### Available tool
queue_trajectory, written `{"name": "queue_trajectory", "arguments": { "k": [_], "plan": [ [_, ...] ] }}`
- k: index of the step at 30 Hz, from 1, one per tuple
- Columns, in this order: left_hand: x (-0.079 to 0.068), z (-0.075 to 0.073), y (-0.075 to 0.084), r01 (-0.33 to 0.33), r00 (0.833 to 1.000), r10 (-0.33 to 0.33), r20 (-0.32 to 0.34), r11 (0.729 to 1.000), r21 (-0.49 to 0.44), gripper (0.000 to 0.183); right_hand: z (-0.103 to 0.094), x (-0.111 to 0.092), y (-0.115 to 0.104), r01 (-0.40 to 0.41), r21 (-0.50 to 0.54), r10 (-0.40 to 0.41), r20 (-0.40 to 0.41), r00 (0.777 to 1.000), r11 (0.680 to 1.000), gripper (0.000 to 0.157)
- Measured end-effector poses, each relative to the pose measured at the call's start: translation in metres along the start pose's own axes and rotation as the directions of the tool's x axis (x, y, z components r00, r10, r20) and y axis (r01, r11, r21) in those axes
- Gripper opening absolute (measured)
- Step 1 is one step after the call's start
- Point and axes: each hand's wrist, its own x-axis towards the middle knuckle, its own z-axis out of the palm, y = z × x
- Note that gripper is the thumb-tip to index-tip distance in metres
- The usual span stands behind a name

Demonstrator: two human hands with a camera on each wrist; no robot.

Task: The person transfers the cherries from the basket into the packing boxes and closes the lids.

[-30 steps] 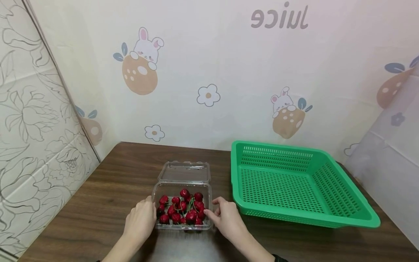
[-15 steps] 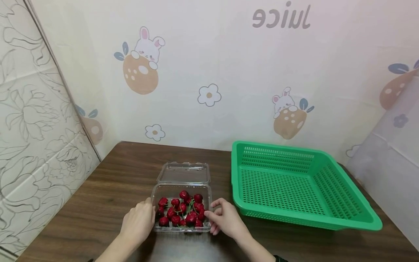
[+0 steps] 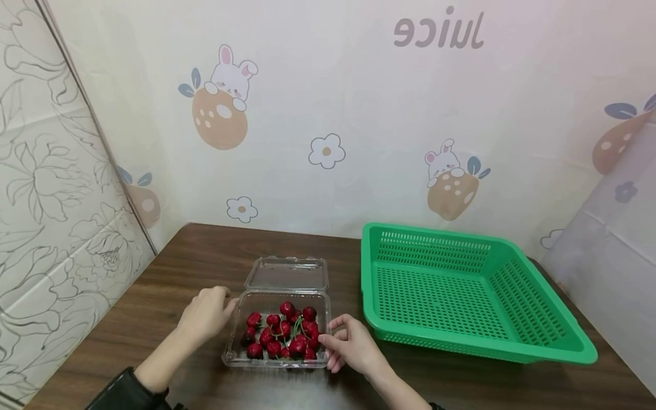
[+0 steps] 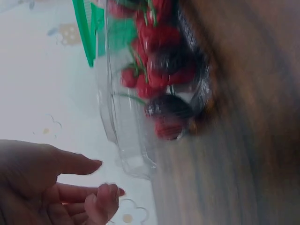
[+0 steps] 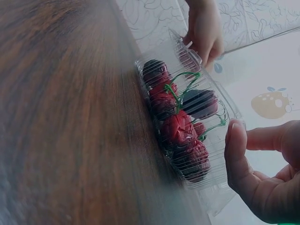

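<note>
A clear plastic clamshell container point(image 3: 277, 361) stands on the table with its lid point(image 3: 288, 273) folded back, away from the person. Inside lie several dark red cherries point(image 3: 298, 346), some with green stems. My right hand point(image 3: 353, 344) pinches the container's right rim between thumb and fingers, as the right wrist view shows. The left hand point(image 3: 206, 312) is beside the upper left corner, its fingers loosely bent. In the left wrist view a gap shows between that hand's fingertips point(image 4: 108, 192) and the clear wall.
A large green perforated basket point(image 3: 441, 338) stands to the right of the container, close past the right hand. The brown wooden table point(image 3: 154, 302) meets a wall covering point(image 3: 287, 85) printed with rabbits and fruit at the back. Another flower-patterned covering point(image 3: 56, 188) rises on the left.
My left hand has let go of the container's left side and moved up and left. The right hand stays at the right rim. The container and cherries are nearly where they were.
</note>
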Motion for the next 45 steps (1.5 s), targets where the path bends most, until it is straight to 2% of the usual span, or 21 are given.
{"name": "queue_trajectory", "arguments": {
  "k": [5,8,10,13,15,19,22,24,27,32,36,39,45],
  "plan": [
    [0.021,0.002,-0.008,0.004,1.000,-0.002,0.027,0.996,-0.087,0.030,0.000,0.000,0.001,0.000,0.007,0.000,0.005,1.000,1.000,0.030],
    [0.031,0.005,-0.013,0.044,0.997,-0.032,0.068,0.982,-0.182,0.033,0.000,0.000,0.001,0.002,0.011,-0.002,0.009,1.000,1.000,0.031],
    [0.038,0.006,-0.017,0.094,0.991,-0.066,0.116,0.962,-0.257,0.037,-0.001,0.000,0.001,0.004,0.014,-0.004,0.010,1.000,1.000,0.031],
    [0.049,0.009,-0.022,0.186,0.973,-0.117,0.198,0.906,-0.381,0.041,-0.001,0.000,0.000,0.007,0.021,-0.008,0.013,1.000,1.000,0.031],
    [0.056,0.011,-0.027,0.237,0.958,-0.129,0.256,0.859,-0.453,0.044,-0.001,0.000,0.000,0.009,0.026,-0.010,0.013,1.000,1.000,0.032],
    [0.067,0.015,-0.035,0.334,0.924,-0.133,0.358,0.738,-0.586,0.049,-0.001,0.000,0.000,0.012,0.034,-0.012,0.016,1.000,0.999,0.034],
    [0.072,0.018,-0.039,0.394,0.900,-0.131,0.415,0.650,-0.650,0.050,-0.002,0.000,0.000,0.008,0.031,-0.008,0.018,1.000,0.999,0.034],
    [0.076,0.019,-0.041,0.420,0.890,-0.130,0.437,0.610,-0.672,0.049,-0.002,0.001,0.000,0.005,0.028,-0.005,0.019,1.000,1.000,0.034],
    [0.080,0.023,-0.043,0.446,0.879,-0.132,0.458,0.570,-0.691,0.048,-0.002,0.001,0.000,-0.001,0.026,0.000,0.019,1.000,1.000,0.034],
    [0.086,0.027,-0.046,0.469,0.865,-0.118,0.488,0.539,-0.699,0.048,-0.002,0.001,0.001,-0.010,0.027,0.009,0.019,1.000,1.000,0.034],
    [0.089,0.028,-0.046,0.479,0.855,-0.110,0.507,0.541,-0.691,0.047,-0.002,0.003,0.003,-0.032,0.022,0.032,0.020,0.999,0.999,0.033],
    [0.089,0.028,-0.046,0.477,0.850,-0.095,0.518,0.554,-0.682,0.046,-0.001,0.003,0.004,-0.040,0.020,0.039,0.022,0.999,0.999,0.032],
    [0.090,0.026,-0.044,0.464,0.850,-0.058,0.523,0.551,-0.693,0.040,-0.002,0.004,0.003,-0.035,0.025,0.034,0.021,0.999,0.999,0.032]
  ]
}}
